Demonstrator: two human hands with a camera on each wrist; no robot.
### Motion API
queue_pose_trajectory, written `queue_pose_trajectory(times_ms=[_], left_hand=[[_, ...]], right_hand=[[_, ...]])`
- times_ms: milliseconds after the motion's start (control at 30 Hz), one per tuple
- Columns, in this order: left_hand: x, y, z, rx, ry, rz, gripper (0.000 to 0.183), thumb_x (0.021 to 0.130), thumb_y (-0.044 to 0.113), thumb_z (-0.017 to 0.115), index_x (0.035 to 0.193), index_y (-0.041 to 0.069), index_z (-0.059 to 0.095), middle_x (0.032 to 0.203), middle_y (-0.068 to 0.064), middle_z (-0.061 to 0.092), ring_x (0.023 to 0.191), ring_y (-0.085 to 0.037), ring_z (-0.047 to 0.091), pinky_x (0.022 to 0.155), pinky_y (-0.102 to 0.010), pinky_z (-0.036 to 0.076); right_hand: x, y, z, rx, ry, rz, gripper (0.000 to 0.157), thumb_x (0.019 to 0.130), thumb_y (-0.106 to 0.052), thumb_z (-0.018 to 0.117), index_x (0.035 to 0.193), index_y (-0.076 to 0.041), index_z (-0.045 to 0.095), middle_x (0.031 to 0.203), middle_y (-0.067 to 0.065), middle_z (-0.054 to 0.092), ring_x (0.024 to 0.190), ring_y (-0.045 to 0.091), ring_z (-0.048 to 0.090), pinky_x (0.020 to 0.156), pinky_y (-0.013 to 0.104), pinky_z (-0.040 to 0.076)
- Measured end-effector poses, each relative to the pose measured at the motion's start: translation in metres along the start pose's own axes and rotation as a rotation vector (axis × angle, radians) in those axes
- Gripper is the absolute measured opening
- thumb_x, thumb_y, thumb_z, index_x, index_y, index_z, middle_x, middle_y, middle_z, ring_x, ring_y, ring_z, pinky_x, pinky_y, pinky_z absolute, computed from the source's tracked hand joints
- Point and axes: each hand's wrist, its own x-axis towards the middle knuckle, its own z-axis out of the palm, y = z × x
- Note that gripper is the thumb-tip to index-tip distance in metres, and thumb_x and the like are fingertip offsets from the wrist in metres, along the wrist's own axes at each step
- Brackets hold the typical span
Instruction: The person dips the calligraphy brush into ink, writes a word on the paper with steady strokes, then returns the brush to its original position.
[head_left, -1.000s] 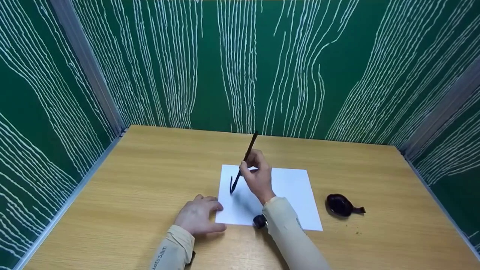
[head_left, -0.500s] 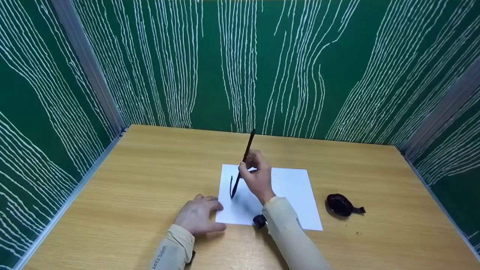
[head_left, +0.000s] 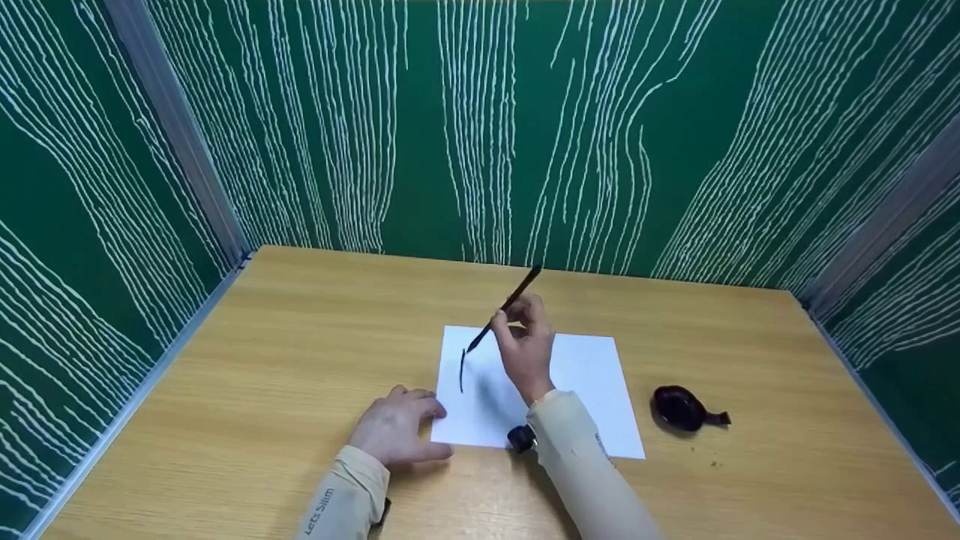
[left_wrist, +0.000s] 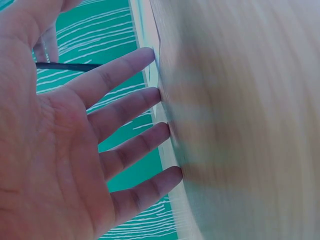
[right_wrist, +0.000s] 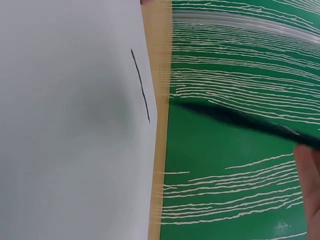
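My right hand (head_left: 527,349) pinches a slim dark paintbrush (head_left: 517,294) between thumb and fingers, its upper end slanting away to the right. In the right wrist view the brush tip (right_wrist: 200,107) is apart from the white paper (right_wrist: 65,165). One thin, nearly straight black stroke (head_left: 462,371) runs down the paper's left side; it also shows in the right wrist view. At the lower left corner of the sheet, my left hand (head_left: 397,427) lies with spread fingers and thumb. The left wrist view shows those fingertips (left_wrist: 175,172) touching the table.
A small dark bowl (head_left: 677,410) with a short handle stands right of the paper on the wooden table (head_left: 315,322). A few specks lie near it. Green walls (head_left: 697,112) with white wavy lines enclose the table's back and sides.
First the brush tip moved down, and the stroke grew longer. Then my right hand lifted the brush off the line, up and right, tilting it more. My left hand stayed in place.
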Motion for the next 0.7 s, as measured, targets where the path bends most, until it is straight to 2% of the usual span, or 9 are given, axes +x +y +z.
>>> queue_pose_trajectory(times_ms=[167,267,467,633,700], left_hand=[[-0.001,0.0,0.0,-0.004,0.011,0.01,0.056,0.06,0.063,0.06,0.103,0.027,0.061,0.121,0.003,0.053,0.105,-0.021,0.047,0.08,-0.043,0.042],[-0.001,-0.001,0.0,-0.008,0.018,0.018,0.056,0.061,0.063,0.059,0.102,0.027,0.062,0.121,0.003,0.054,0.104,-0.021,0.047,0.079,-0.043,0.043],[-0.001,-0.002,0.0,-0.012,0.009,0.006,0.056,0.06,0.064,0.059,0.103,0.028,0.061,0.121,0.004,0.053,0.104,-0.02,0.047,0.08,-0.043,0.042],[0.0,-0.001,0.0,-0.019,-0.014,-0.01,0.055,0.061,0.063,0.059,0.104,0.028,0.06,0.123,0.003,0.052,0.107,-0.022,0.046,0.083,-0.045,0.041],[0.0,-0.001,0.0,-0.02,-0.021,-0.013,0.055,0.061,0.063,0.06,0.104,0.028,0.06,0.123,0.003,0.052,0.107,-0.022,0.045,0.083,-0.046,0.041]], right_hand=[[-0.001,0.023,0.003,-0.026,-0.037,0.032,0.016,0.084,-0.011,0.054,0.099,-0.016,0.05,0.082,0.001,0.06,0.076,0.008,0.061,0.06,0.023,0.053],[-0.002,0.027,0.004,-0.03,-0.06,0.035,0.016,0.085,-0.014,0.053,0.1,-0.018,0.05,0.083,0.004,0.06,0.077,0.006,0.061,0.06,0.023,0.053],[-0.003,0.019,0.004,-0.026,-0.093,0.058,0.016,0.085,-0.011,0.053,0.099,-0.017,0.05,0.083,0.009,0.06,0.078,0.013,0.062,0.063,0.023,0.053],[-0.003,0.002,0.003,-0.027,-0.1,0.092,0.018,0.084,-0.005,0.053,0.099,-0.014,0.049,0.084,0.007,0.059,0.078,0.018,0.062,0.065,0.025,0.053],[-0.003,0.006,0.004,-0.033,-0.102,0.1,0.018,0.084,-0.006,0.053,0.1,-0.015,0.049,0.084,0.006,0.059,0.079,0.017,0.062,0.065,0.025,0.053]])
